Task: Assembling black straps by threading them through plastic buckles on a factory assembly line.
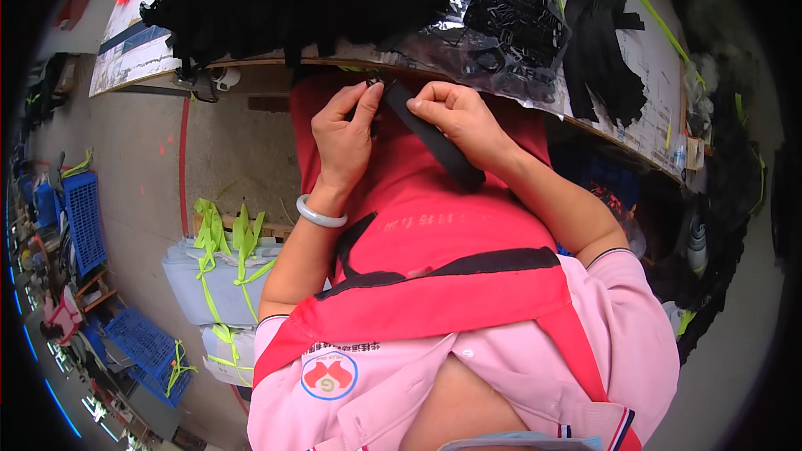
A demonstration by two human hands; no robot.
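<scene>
Black strap pinched, left hand, right hand (fingers curled)

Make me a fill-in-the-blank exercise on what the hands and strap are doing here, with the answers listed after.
1. Both hands, the left hand and the right hand, hold a ____ strap.
2. The left wrist wears a pale ____.
3. The strap lies over a ____ apron.
4. The heap of black straps lies on the ____.

Missing words: black; bangle; red; table
</scene>
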